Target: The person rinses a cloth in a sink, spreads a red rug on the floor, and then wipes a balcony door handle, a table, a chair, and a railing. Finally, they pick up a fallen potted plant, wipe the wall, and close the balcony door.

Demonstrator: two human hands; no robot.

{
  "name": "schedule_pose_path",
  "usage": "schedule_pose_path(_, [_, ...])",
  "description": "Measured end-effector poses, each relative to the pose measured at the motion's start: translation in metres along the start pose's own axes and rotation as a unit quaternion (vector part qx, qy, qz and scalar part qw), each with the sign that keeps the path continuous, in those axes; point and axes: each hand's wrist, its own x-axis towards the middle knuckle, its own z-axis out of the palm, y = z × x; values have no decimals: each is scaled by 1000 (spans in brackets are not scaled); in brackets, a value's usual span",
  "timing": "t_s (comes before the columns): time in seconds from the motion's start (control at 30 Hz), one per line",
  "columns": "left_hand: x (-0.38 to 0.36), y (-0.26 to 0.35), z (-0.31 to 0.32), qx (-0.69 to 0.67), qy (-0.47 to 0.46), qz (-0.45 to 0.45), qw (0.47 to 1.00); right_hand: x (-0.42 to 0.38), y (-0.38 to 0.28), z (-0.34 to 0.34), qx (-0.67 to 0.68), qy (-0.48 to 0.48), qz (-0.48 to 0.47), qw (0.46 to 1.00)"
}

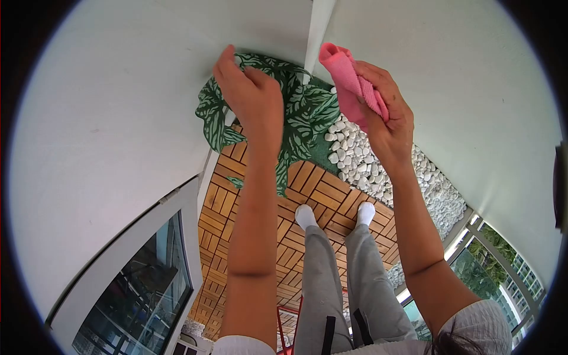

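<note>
My right hand is closed around a folded pink cloth, held up in front of the white wall on the right. My left hand is raised among the dark green, pale-veined leaves of a plant. Its fingers are curled, with the back of the hand towards me. Leaves show right behind the fingers and thumb, but whatever lies between the fingertips is hidden. The leaves spread on both sides of the left wrist, and the cloth is close to their right edge.
White walls meet in a corner behind the plant. White pebbles and a strip of green turf border the wooden deck tiles, where my feet stand. A framed window is at lower left, a railing at lower right.
</note>
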Motion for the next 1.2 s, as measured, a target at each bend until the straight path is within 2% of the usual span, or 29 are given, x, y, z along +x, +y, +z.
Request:
schedule_pose_path(0.03, [29, -31, 14, 62, 15, -59, 996, 8, -5, 11, 17, -16, -38, 999])
schedule_pose_path(0.07, [51, -62, 28, 123, 30, -119, 985, 15, -11, 21, 30, -39, -28, 998])
schedule_pose_path(0.1, [70, -79, 37, 127, -86, -214, 965, 22, -14, 32, 29, -41, -32, 998])
schedule_pose_path(0.13, [80, -89, 39, 128, -199, -304, 923, 29, -17, 44, 16, -57, -50, 997])
schedule_pose_path(0.17, [78, -99, 40, 127, -195, -306, 923, 35, -18, 56, 3, -74, -68, 995])
schedule_pose_path(0.27, [77, -110, 30, 37, -325, -467, 822, 58, -7, 92, -7, -101, -79, 992])
schedule_pose_path(0.3, [72, -114, 26, 38, -326, -468, 821, 66, 0, 104, -13, -116, -75, 990])
schedule_pose_path(0.33, [64, -121, 23, -74, -278, -477, 831, 73, 8, 117, -14, -116, -74, 990])
schedule_pose_path(0.37, [58, -128, 22, -186, -225, -478, 829, 80, 17, 133, -47, -164, -62, 983])
schedule_pose_path(0.4, [52, -136, 22, -187, -225, -477, 829, 84, 25, 147, -80, -211, -51, 973])
schedule_pose_path(0.43, [47, -145, 22, -292, -199, -491, 796, 84, 35, 162, -80, -211, -51, 973])
schedule_pose_path(0.47, [45, -151, 21, -392, -171, -499, 754, 80, 46, 177, -170, -222, -54, 959])
schedule_pose_path(0.5, [41, -146, 18, -391, -170, -500, 754, 74, 55, 185, -258, -233, -56, 936])
schedule_pose_path(0.53, [36, -138, 14, -489, -114, -485, 716, 70, 56, 188, -258, -234, -55, 936])
schedule_pose_path(0.57, [33, -127, 11, -580, -56, -464, 667, 65, 57, 189, -304, -292, -12, 907])
schedule_pose_path(0.6, [32, -126, 12, -582, -54, -465, 665, 61, 56, 190, -349, -348, 30, 869])
schedule_pose_path(0.67, [31, -122, 12, -599, 33, -498, 627, 47, 56, 182, -374, -327, 7, 868])
schedule_pose_path(0.7, [34, -122, 11, -600, 35, -498, 625, 40, 55, 175, -396, -304, -15, 866])
schedule_pose_path(0.77, [44, -122, 11, -586, 21, -574, 571, 29, 57, 155, -377, -295, -9, 878])
schedule_pose_path(0.8, [44, -125, 13, -586, 23, -576, 570, 22, 58, 145, -356, -286, 1, 890])
schedule_pose_path(0.87, [46, -130, 17, -577, -39, -525, 624, 11, 66, 131, -331, -268, -9, 905])
schedule_pose_path(0.93, [49, -121, 12, -589, -34, -521, 617, 5, 70, 111, -306, -247, -20, 919])
schedule_pose_path(1.0, [59, -111, 11, -601, -25, -518, 608, -2, 71, 86, -294, -322, 28, 900])
schedule_pose_path(1.03, [70, -108, 13, -539, -12, -554, 635, -4, 64, 75, -293, -324, 28, 899])
schedule_pose_path(1.07, [79, -105, 11, -474, 2, -585, 658, -4, 55, 63, -233, -303, 74, 921])
schedule_pose_path(1.1, [84, -96, -1, -475, 7, -586, 657, -3, 41, 51, -171, -281, 120, 937])
schedule_pose_path(1.13, [86, -83, -20, -407, -67, -482, 773, -1, 26, 41, -135, -250, 148, 947])
schedule_pose_path(1.17, [83, -75, -39, -325, -138, -362, 863, 3, 8, 33, -98, -219, 176, 955])
schedule_pose_path(1.2, [77, -76, -60, -343, -127, -314, 876, 6, -8, 25, -93, -191, 145, 966])
